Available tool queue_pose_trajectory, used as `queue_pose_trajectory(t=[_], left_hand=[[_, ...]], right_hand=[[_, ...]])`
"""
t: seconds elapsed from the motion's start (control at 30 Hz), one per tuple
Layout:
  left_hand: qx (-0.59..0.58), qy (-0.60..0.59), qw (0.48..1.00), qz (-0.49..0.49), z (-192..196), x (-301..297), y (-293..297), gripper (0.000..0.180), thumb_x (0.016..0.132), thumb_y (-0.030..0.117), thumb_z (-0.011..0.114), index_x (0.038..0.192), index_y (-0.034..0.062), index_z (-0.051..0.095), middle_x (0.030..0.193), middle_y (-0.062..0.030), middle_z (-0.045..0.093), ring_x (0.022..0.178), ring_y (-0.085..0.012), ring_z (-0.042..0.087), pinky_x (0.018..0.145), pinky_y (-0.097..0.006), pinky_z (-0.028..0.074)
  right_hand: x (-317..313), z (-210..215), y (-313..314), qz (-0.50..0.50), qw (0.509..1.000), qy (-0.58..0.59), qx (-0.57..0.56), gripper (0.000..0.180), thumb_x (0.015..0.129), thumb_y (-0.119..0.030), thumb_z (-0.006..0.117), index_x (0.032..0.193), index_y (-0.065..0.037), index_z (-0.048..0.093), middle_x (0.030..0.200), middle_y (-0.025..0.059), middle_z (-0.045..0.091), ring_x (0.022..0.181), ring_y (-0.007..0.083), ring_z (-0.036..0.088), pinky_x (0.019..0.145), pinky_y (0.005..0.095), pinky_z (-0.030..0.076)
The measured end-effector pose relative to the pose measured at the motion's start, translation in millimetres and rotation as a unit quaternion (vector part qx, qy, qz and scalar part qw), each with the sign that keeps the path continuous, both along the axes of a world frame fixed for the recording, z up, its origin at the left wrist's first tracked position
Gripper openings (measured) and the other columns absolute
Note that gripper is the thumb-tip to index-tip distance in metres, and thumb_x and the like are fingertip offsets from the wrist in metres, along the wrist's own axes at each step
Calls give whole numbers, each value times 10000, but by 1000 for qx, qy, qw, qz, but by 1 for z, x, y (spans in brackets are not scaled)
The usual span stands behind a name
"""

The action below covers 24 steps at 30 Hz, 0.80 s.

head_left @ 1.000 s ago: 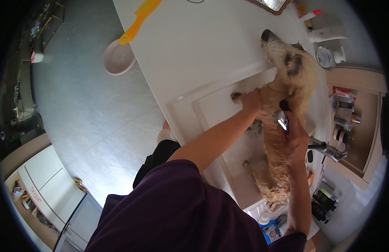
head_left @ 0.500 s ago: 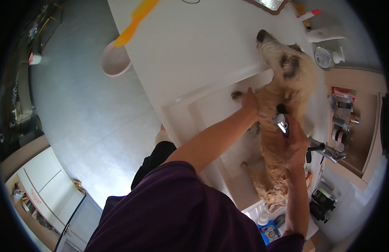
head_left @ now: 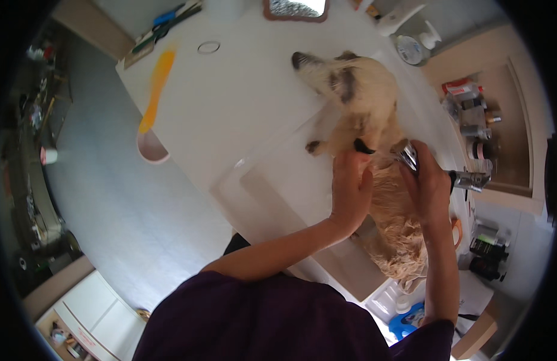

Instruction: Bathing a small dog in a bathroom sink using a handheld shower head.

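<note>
A wet, cream-coloured dog (head_left: 367, 84) is in a white sink basin (head_left: 260, 198), its head over the counter to the far left and its hindquarters toward me. My right hand (head_left: 432, 183) is wrapped round a chrome tap spray head (head_left: 408, 157) at the dog's shoulder. Against the dog's chest, my left hand (head_left: 351, 186) is curled with its thumb along the wet coat. By its fingertips sits a small black piece (head_left: 364, 146) of unclear kind. My left fingertips are partly hidden, so what they hold is unclear.
On the white counter (head_left: 230, 96) lie a yellow brush-like tool (head_left: 158, 90), a thin ring (head_left: 208, 47) and a framed mirror (head_left: 295, 11). A pale bowl (head_left: 152, 148) is beyond its left edge. Bottles fill the right-hand cabinet (head_left: 501, 150); a blue-labelled bottle (head_left: 407, 319) stands near me.
My left hand has drawn back from beside the dog's front leg and curled at its chest. The spray head has shifted toward the shoulder. My view has swung, showing more counter at the left.
</note>
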State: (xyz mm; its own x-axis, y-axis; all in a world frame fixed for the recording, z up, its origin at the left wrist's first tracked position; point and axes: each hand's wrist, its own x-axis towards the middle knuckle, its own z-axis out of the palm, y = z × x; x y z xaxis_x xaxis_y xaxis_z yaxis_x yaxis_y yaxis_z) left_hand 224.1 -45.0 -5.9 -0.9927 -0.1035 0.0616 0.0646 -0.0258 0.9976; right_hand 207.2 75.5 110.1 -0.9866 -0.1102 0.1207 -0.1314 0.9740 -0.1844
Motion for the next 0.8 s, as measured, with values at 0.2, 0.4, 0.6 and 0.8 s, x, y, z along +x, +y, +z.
queue_pose_trajectory(t=[0.2,0.4,0.6,0.8], left_hand=[[-216,248,939,-103,35,-29,0,259,795,-51,613,1042,4,557,1049,-139,511,965,-330,497,827,-425,422],[-525,316,750,-249,52,-69,20,198,818,86,601,985,-19,603,972,-137,595,977,-284,536,839,-396,434],[-721,342,505,-328,69,-131,40,209,838,238,557,879,77,684,909,-146,673,944,-278,624,784,-421,475],[-748,152,441,-473,71,-179,54,224,859,245,543,901,81,690,939,-127,699,959,-313,659,825,-448,484]], right_hand=[[-33,-8,22,-83,992,-8,-98,339,908,-251,627,1145,-79,455,882,184,674,815,394,654,692,462,505],[-48,-4,60,-50,964,-54,-256,318,937,-263,590,1114,-41,444,920,226,655,863,398,637,739,429,487],[-55,-3,85,-64,943,-171,-279,341,950,-344,559,1080,-34,506,860,161,608,751,292,581,674,376,464],[-85,-15,100,-82,877,-299,-366,324,929,-346,567,1083,-62,556,799,50,532,644,134,505,533,297,433]])
